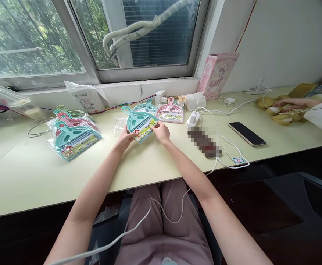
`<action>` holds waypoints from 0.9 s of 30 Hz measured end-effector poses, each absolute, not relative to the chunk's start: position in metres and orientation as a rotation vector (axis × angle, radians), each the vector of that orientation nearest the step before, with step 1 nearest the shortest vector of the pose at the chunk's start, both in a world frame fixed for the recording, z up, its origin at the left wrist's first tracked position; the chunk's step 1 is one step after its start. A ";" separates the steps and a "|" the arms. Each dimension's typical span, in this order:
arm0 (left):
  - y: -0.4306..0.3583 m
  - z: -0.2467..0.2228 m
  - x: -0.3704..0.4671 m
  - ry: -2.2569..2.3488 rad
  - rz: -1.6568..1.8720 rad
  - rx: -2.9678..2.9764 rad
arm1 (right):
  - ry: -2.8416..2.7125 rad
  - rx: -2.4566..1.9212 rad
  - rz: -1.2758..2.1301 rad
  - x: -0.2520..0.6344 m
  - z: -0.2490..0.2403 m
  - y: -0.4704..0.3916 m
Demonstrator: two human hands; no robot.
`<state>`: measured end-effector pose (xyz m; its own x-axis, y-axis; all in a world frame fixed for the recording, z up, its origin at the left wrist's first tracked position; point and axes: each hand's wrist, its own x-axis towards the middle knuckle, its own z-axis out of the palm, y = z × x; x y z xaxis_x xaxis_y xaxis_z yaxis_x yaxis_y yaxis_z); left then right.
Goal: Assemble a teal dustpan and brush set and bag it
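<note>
Near mid-frame, held set: a teal dustpan-and-brush set (139, 124) with a printed card across its lower edge, tilted so its handle points to the upper left.
Left hand (127, 138): grasping the lower left corner of the set, thumb over the card.
Right hand (161, 132): gripping the card's right end between thumb and fingers.
Just behind the hands: a second teal set (147, 106) in clear wrap, with a pink set (171, 111) beside it on the right.
Left-hand pile: overlapping wrapped sets (77, 139) on the pale yellow table (147, 163), teal in front, pink behind it, green at the rear.
Right of centre: a white charger (193, 119), a pixelated dark object (203, 142) and, farther right, a phone (247, 133) lying flat.
Upper right: a pink box (218, 76) standing by the wall.
Far right edge: a co-worker's hand (292, 104) over yellow pieces (282, 120).
Top of frame: a window (161, 48) with foliage outside.
</note>
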<state>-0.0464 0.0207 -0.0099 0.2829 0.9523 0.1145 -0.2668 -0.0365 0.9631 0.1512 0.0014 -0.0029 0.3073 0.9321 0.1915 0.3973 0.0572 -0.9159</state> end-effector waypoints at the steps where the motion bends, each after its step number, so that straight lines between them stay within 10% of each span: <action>1: 0.020 -0.010 -0.046 0.766 1.160 1.201 | -1.261 -1.530 0.636 0.152 -0.003 0.002; 12: 0.022 -0.011 -0.049 0.817 1.276 1.220 | -0.989 -1.585 0.596 0.155 -0.001 0.000; 27: 0.016 -0.006 -0.043 0.762 1.175 1.272 | -0.507 -0.940 1.480 0.136 -0.004 -0.002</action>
